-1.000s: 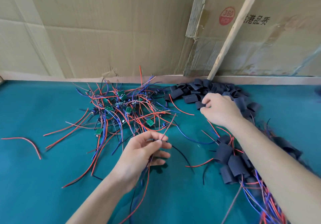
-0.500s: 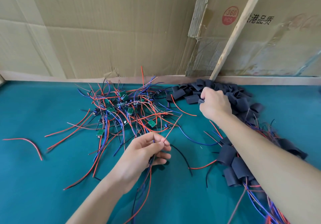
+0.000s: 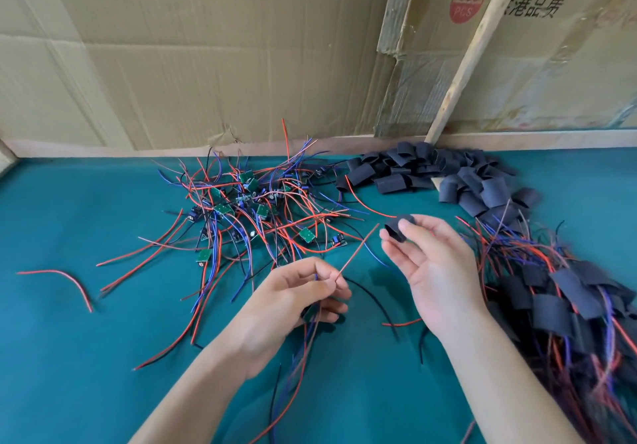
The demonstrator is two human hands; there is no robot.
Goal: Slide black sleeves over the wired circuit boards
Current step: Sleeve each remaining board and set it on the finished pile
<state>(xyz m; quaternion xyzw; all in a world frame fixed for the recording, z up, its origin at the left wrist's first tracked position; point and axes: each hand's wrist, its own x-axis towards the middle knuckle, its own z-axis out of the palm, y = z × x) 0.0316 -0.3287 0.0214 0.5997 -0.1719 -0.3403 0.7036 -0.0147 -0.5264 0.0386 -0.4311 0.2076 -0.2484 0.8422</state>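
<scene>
My right hand (image 3: 432, 264) pinches one black sleeve (image 3: 400, 227) between thumb and fingertips, its open end facing left. My left hand (image 3: 293, 302) grips a wired circuit board (image 3: 312, 311), mostly hidden in the palm, and pinches its wires; a red wire (image 3: 355, 254) sticks up toward the sleeve. The wire tip is a short way left of the sleeve, not touching. A tangle of bare green boards with red, blue and black wires (image 3: 255, 209) lies on the teal table (image 3: 86, 357). Loose black sleeves are heaped (image 3: 431, 171) at the back.
Boards with sleeves on them lie piled (image 3: 558, 295) at the right, wires trailing toward me. A single red wire (image 3: 65, 280) lies far left. Cardboard sheets (image 3: 206, 54) and a leaning wooden stick (image 3: 472, 50) wall off the table's back.
My right hand has left the sleeve heap and come back toward me holding one sleeve. My left hand stayed in place with the board and wires.
</scene>
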